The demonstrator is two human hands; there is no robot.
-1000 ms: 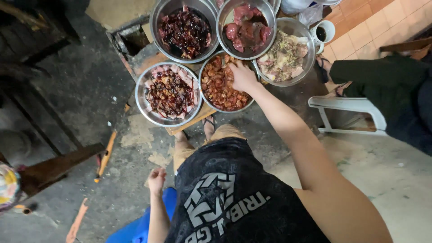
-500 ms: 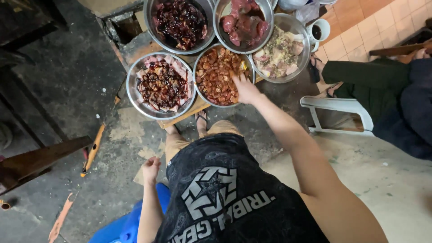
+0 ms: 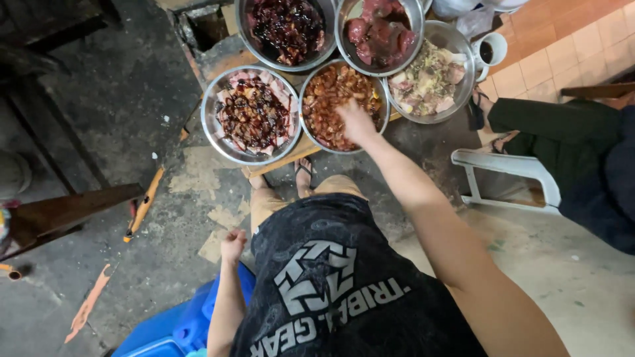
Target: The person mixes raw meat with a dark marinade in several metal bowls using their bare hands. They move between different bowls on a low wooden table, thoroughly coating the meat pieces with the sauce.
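Right hand (image 3: 356, 121): reaching to upper centre of frame, fingers down in the reddish-brown meat, bent over the pieces; whether pinching any piece, cannot tell.
Left hand (image 3: 232, 244): lower left of centre, hanging beside the hip, fingers curled into a loose fist, holding nothing visible.
Bowl under right hand (image 3: 305, 92): round metal bowl of reddish-brown meat, upper centre, on a wooden board (image 3: 278, 162).
Left bowl (image 3: 210, 132): metal, pale meat slices streaked with dark sauce, touching the centre bowl's left rim.
Right bowl (image 3: 463, 79): metal, pale mixed meat with herbs, just right of the centre bowl.
Top bowls: dark glazed pieces (image 3: 286, 26) at top centre, large red chunks (image 3: 380, 30) beside it to the right.
Cup (image 3: 493, 49): white, upper right, on orange tiles.
White plastic chair (image 3: 506, 168): right of centre, another person's dark-clothed leg (image 3: 555, 132) above it.
Blue stool (image 3: 178, 324): bottom left, just below left hand.
Floor (image 3: 99, 99): dark, rough concrete on left.
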